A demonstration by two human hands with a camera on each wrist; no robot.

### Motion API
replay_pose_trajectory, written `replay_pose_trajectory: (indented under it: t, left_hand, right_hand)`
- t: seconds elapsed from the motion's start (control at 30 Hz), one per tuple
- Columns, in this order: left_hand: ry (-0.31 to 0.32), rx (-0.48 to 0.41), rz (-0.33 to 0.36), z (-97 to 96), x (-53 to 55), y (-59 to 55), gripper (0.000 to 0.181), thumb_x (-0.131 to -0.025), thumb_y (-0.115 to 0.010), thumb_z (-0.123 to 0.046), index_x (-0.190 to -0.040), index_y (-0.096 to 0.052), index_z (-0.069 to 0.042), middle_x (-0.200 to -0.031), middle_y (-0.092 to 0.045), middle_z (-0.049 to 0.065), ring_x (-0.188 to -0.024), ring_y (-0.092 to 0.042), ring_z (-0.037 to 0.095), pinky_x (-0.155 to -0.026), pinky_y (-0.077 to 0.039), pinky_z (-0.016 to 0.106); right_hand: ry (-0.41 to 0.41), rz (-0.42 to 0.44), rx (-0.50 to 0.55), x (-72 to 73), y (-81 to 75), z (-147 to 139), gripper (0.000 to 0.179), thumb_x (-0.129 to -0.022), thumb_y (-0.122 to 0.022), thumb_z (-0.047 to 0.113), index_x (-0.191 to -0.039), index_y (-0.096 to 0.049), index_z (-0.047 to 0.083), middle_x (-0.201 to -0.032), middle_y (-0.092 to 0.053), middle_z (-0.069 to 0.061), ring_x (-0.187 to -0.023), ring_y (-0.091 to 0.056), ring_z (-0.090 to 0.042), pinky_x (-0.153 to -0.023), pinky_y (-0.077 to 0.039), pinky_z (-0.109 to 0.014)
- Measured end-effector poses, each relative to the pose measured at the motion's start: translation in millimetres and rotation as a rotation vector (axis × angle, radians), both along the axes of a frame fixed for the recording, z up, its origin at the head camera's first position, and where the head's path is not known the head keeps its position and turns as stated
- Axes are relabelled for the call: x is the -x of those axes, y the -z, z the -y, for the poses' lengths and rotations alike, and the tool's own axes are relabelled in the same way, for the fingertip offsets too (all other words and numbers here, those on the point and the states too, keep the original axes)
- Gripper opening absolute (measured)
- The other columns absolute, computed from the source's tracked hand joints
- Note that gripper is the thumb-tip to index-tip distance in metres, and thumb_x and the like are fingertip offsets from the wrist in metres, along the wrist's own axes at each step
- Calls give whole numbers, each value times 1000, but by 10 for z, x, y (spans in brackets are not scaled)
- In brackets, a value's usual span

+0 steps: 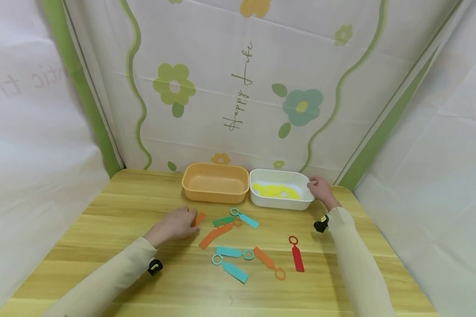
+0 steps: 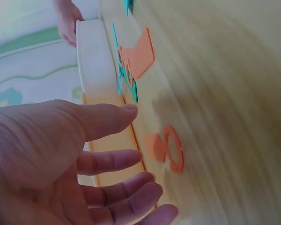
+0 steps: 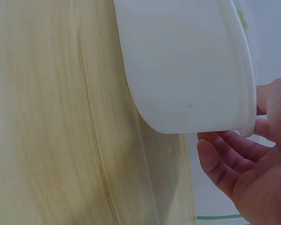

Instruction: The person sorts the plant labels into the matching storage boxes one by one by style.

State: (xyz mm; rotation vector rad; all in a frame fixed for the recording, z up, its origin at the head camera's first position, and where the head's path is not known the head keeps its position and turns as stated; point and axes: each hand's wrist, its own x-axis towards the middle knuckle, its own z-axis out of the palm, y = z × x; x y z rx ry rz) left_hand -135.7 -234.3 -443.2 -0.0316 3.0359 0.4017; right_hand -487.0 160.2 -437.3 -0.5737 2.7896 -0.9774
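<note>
My left hand (image 1: 178, 223) hovers low over the table's left side, thumb and fingers apart. Just beyond its fingertips lies an orange ring-ended tag (image 2: 154, 147), partly covered by the hand in the head view. My right hand (image 1: 320, 190) grips the right end of a white plastic basin (image 1: 280, 204) at its rim. Several yellow pieces (image 1: 271, 191) lie inside that basin. Near the left hand, another orange tag (image 1: 214, 235) overlaps a green tag (image 1: 223, 221), with a light blue tag (image 1: 249, 221) beside them.
An orange basin (image 1: 216, 197) stands against the white one at the back. Closer to the front lie two light blue tags (image 1: 229, 252), an orange tag (image 1: 264, 258) and a red tag (image 1: 297, 259). A patterned curtain (image 1: 206, 132) hangs behind the table.
</note>
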Motion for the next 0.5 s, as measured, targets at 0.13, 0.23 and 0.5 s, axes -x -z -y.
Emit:
replay_pose_trajectory:
  t: [0.13, 0.23, 0.5]
  left_hand:
    - [-14, 19, 21, 15, -40, 5, 30, -90, -70, -31, -100, -57, -5, -82, -53, 5, -80, -50, 22, -66, -44, 37]
    - [-25, 30, 41, 31, -64, 7, 31, -89, -71, -30, -101, -58, -5, -87, -58, 8, -88, -56, 28, -73, -49, 43]
    - [-7, 30, 86, 74, -86, -26, 20, -88, -73, -24, -87, -57, -12, -84, -56, 3, -86, -55, 24, -67, -46, 38]
  right_hand:
    - [1, -14, 10, -11, -2, 10, 50, -99, -43, 23, -140, -41, -6, -130, -51, -36, -113, -56, -45, -71, -56, -35]
    - [6, -16, 5, -23, 3, 17, 50, -99, -42, 22, -140, -40, -6, -129, -52, -36, -113, -56, -45, -73, -56, -37]
    - [16, 9, 22, -53, 42, 10, 51, -99, -42, 21, -142, -38, -6, -132, -51, -36, -113, -58, -44, -71, -56, -34]
